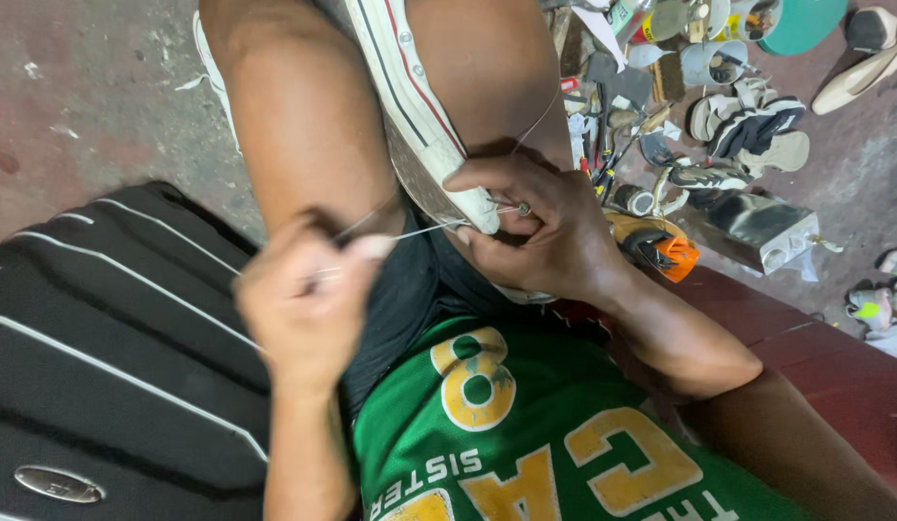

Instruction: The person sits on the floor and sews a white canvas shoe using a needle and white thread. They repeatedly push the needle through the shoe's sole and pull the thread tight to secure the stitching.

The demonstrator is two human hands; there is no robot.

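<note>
A white sneaker (pixel 419 125) with red and dark stripes and metal eyelets is clamped between my bare knees, toe pointing toward me. My right hand (pixel 545 232) grips the toe end, and a small metal needle tip (pixel 522 207) shows at its fingertips. A pale thread (pixel 431 229) runs from the toe leftward to my left hand (pixel 308 299), which is blurred and pinched shut on it. Another strand of thread (pixel 537 121) rises from my right hand over my right knee. I wear a green jersey (pixel 525 434) with yellow lettering.
A black suitcase (pixel 110 328) with white stripes lies at my left. Tools, sandals and loose shoes (pixel 747 125) are scattered on the floor at the upper right, beside a shiny metal box (pixel 767 227) and an orange-tipped item (pixel 675 256). A dark red bench edge (pixel 825 338) runs at right.
</note>
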